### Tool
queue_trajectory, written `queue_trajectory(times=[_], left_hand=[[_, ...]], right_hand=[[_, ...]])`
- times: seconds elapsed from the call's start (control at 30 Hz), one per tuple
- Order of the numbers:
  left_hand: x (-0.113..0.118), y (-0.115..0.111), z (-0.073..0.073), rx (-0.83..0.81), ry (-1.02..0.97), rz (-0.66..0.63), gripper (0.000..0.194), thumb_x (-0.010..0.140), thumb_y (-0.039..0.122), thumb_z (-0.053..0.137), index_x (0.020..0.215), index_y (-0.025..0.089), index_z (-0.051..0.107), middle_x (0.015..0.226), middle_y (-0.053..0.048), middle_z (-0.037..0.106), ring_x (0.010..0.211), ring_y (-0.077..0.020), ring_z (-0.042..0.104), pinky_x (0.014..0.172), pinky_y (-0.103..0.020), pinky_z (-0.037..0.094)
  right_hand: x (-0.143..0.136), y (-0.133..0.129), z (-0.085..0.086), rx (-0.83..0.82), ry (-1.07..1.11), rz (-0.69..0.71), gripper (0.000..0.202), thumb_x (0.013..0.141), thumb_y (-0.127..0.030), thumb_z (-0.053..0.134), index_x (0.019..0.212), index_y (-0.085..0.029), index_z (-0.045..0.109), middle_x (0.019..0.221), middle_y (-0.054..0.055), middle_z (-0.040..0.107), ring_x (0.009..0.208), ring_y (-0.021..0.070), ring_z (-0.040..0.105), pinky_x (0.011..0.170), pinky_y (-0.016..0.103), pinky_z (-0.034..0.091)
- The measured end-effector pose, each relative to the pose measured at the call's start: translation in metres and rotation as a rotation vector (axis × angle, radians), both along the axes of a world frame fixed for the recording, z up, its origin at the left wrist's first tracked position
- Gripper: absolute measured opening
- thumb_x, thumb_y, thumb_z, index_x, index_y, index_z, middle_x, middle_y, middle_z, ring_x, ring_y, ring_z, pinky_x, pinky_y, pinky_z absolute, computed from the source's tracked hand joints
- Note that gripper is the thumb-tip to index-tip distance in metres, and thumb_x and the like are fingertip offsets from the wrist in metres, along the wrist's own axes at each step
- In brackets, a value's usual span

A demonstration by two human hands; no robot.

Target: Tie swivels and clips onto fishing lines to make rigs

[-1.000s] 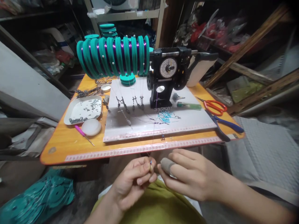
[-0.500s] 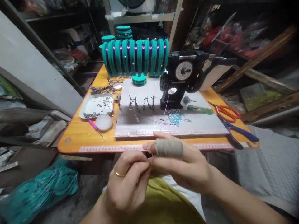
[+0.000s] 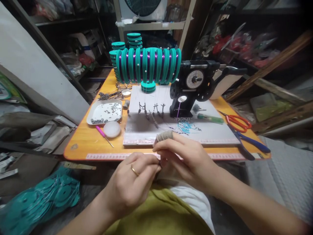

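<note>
My left hand (image 3: pixel 137 182), with a gold ring, is closed in a pinch in front of the table's near edge. A small dark bit shows at its fingertips, too little to name. My right hand (image 3: pixel 189 160) curls just beside it, fingertips bent together; what they hold is hidden. Grey cloth tape (image 3: pixel 164 136) wraps one of its fingers. Beyond the hands lies a pale board (image 3: pixel 151 135) with several dark lead weights (image 3: pixel 154 119) hanging on fine lines. Above it, a row of teal spools (image 3: pixel 149 65) with purple thread sits beside a black winding machine (image 3: pixel 188 88).
On the orange table (image 3: pixel 80 140) are a white tray (image 3: pixel 105 112) of small grey pieces, a round white lid (image 3: pixel 111 129), a pink-handled awl (image 3: pixel 100 131), red-handled scissors (image 3: pixel 238 123) and blue-handled pliers (image 3: pixel 254 142). A bag of teal spools (image 3: pixel 44 199) lies at lower left.
My right hand has turned and its fingers have curled, the taped finger now bent forward. My left hand keeps its pinch. The view has shifted slightly, so the table sits a little lower and further right.
</note>
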State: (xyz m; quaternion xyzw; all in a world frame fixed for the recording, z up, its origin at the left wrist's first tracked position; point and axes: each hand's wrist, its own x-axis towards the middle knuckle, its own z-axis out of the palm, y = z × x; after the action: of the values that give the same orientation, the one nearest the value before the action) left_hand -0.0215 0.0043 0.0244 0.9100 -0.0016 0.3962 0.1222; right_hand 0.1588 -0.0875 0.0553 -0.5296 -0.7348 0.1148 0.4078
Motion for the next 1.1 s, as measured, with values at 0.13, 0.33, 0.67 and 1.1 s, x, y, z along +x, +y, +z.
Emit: queue_trajectory(times=[0.13, 0.33, 0.67, 1.1], left_hand=[[-0.002, -0.001, 0.002, -0.261, -0.013, 0.105, 0.019, 0.085, -0.006, 0.058, 0.09, 0.012, 0.06, 0.086, -0.007, 0.064, 0.086, -0.0135, 0.064, 0.076, -0.021, 0.054], [-0.003, -0.003, 0.003, -0.564, 0.06, 0.071, 0.019, 0.088, -0.002, 0.056, 0.087, 0.016, 0.06, 0.087, -0.004, 0.062, 0.088, -0.0111, 0.062, 0.079, -0.019, 0.05], [0.007, 0.009, 0.011, -1.428, 0.348, -0.179, 0.023, 0.092, 0.03, 0.062, 0.074, 0.017, 0.058, 0.083, -0.001, 0.056, 0.08, -0.0145, 0.055, 0.072, -0.026, 0.044], [0.014, 0.01, 0.006, -1.503, 0.355, -0.181, 0.021, 0.088, 0.026, 0.066, 0.072, 0.016, 0.058, 0.082, -0.003, 0.058, 0.08, -0.0156, 0.056, 0.071, -0.027, 0.045]], right_hand=[[-0.001, -0.003, -0.009, -0.035, -0.112, 0.019, 0.023, 0.099, -0.014, 0.047, 0.118, -0.007, 0.058, 0.097, 0.012, 0.059, 0.084, 0.0208, 0.062, 0.071, 0.032, 0.055], [0.001, 0.0, -0.024, 0.156, -0.115, 0.053, 0.014, 0.096, -0.008, 0.053, 0.098, -0.006, 0.066, 0.089, 0.014, 0.063, 0.081, 0.0213, 0.064, 0.069, 0.031, 0.057], [0.006, -0.002, -0.041, 0.254, -0.11, 0.058, 0.013, 0.089, -0.007, 0.059, 0.099, -0.013, 0.064, 0.085, 0.01, 0.065, 0.079, 0.0208, 0.063, 0.069, 0.033, 0.058], [-0.002, 0.009, -0.026, 0.087, 0.104, -0.019, 0.013, 0.074, -0.004, 0.051, 0.076, -0.016, 0.055, 0.071, 0.002, 0.049, 0.06, 0.0122, 0.048, 0.05, 0.024, 0.041]])
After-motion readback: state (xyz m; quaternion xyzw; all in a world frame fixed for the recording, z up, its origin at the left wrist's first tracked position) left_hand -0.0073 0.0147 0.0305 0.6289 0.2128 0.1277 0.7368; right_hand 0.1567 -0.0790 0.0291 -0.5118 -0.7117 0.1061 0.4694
